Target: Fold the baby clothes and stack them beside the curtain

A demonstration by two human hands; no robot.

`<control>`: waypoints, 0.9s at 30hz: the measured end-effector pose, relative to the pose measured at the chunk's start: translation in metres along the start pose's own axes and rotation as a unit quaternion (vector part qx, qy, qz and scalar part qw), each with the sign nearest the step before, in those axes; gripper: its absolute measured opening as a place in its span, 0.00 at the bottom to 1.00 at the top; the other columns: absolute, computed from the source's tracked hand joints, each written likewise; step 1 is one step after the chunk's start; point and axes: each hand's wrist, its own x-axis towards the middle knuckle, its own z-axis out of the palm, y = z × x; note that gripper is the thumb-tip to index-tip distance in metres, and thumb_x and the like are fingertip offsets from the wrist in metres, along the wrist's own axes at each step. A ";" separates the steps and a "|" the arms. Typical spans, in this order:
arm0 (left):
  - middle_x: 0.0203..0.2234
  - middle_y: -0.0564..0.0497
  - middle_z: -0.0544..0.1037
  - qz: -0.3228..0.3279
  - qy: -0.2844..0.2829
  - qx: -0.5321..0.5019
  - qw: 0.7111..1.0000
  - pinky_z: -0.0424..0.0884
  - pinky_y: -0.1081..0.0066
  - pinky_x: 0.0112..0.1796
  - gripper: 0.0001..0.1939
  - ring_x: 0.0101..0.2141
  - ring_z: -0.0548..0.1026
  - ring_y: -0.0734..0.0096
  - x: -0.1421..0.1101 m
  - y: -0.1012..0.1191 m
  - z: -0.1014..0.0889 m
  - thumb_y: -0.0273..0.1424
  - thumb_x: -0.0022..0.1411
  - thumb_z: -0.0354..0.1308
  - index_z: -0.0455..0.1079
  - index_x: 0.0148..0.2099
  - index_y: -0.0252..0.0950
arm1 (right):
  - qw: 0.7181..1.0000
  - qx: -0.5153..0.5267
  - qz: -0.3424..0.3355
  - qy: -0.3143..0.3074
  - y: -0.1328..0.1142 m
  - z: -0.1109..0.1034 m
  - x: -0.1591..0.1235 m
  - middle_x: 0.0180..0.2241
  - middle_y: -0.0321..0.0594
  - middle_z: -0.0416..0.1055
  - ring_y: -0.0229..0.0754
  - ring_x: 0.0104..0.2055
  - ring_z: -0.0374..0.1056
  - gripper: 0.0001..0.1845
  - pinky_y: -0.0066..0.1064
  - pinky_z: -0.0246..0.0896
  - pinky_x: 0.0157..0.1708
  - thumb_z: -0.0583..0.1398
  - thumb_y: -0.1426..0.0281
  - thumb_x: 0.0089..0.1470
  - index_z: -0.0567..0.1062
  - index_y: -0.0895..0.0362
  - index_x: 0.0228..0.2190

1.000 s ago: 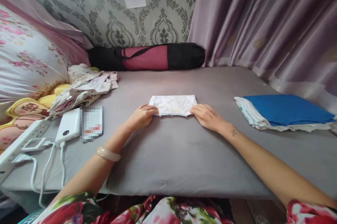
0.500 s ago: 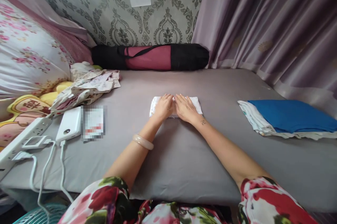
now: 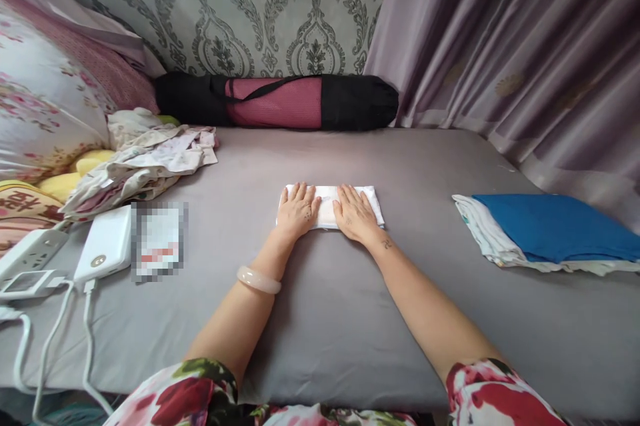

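A small folded white cloth (image 3: 327, 206) lies in a flat rectangle on the grey sheet (image 3: 320, 319). Flat on its left part rests my left hand (image 3: 299, 209), fingers stretched forward and slightly apart. My right hand (image 3: 355, 211) presses on the right part in the same way, palm down. Between the two hands a strip of the cloth shows. Most of the cloth under the palms is hidden.
At the right lies a folded blue cloth (image 3: 555, 226) on white ones. On the left are crumpled clothes (image 3: 150, 159), a white power bank (image 3: 105, 243), a power strip (image 3: 33, 253) and a blurred packet (image 3: 160, 239). A long black and red bag (image 3: 275, 103) lies along the wall.
My hands have slid apart from the middle of the white cloth toward its two ends. The view has shifted slightly to the right and down.
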 end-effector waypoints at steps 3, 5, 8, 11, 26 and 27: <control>0.65 0.38 0.58 -0.018 -0.009 0.003 1.000 0.47 0.48 0.63 0.28 0.65 0.52 0.52 -0.002 -0.005 -0.001 0.40 0.71 0.37 0.57 0.66 0.32 | 1.000 -0.015 0.026 0.007 0.005 -0.001 -0.003 0.67 0.50 0.49 0.48 0.69 0.41 0.31 0.44 0.31 0.66 0.39 0.64 0.66 0.56 0.68 0.64; 0.65 0.37 0.57 -0.033 -0.021 0.001 0.999 0.46 0.48 0.63 0.29 0.66 0.50 0.50 -0.003 -0.010 -0.001 0.41 0.70 0.37 0.56 0.66 0.30 | 0.998 -0.028 0.050 0.011 0.009 -0.001 -0.004 0.66 0.52 0.49 0.50 0.69 0.41 0.32 0.45 0.30 0.66 0.40 0.63 0.66 0.56 0.69 0.63; 0.66 0.40 0.54 -0.053 -0.042 -0.005 0.998 0.45 0.47 0.63 0.30 0.66 0.48 0.49 -0.002 -0.015 -0.002 0.42 0.70 0.37 0.55 0.67 0.31 | 0.996 -0.039 0.076 0.012 0.015 -0.002 -0.004 0.66 0.53 0.49 0.51 0.69 0.42 0.31 0.46 0.32 0.66 0.41 0.64 0.66 0.56 0.69 0.63; 0.67 0.40 0.54 -0.058 -0.047 -0.007 0.997 0.45 0.46 0.63 0.30 0.66 0.48 0.49 -0.002 -0.017 -0.002 0.42 0.70 0.38 0.54 0.67 0.32 | 0.996 -0.040 0.079 0.008 0.017 -0.001 -0.003 0.67 0.54 0.48 0.51 0.69 0.41 0.31 0.45 0.34 0.66 0.41 0.64 0.65 0.56 0.70 0.63; 0.67 0.39 0.53 -0.046 -0.050 0.032 0.997 0.46 0.50 0.63 0.33 0.67 0.48 0.52 0.000 -0.019 -0.002 0.43 0.71 0.33 0.52 0.68 0.27 | 0.994 -0.027 0.110 -0.005 0.028 -0.004 -0.001 0.67 0.53 0.46 0.51 0.69 0.38 0.33 0.43 0.35 0.66 0.41 0.64 0.65 0.54 0.71 0.64; 0.67 0.40 0.52 -0.047 -0.053 0.034 0.997 0.46 0.51 0.64 0.33 0.67 0.47 0.52 0.000 -0.019 -0.002 0.43 0.71 0.32 0.52 0.68 0.27 | 0.994 -0.026 0.109 -0.005 0.029 -0.003 0.000 0.67 0.53 0.46 0.51 0.70 0.38 0.33 0.43 0.35 0.66 0.41 0.64 0.65 0.54 0.71 0.64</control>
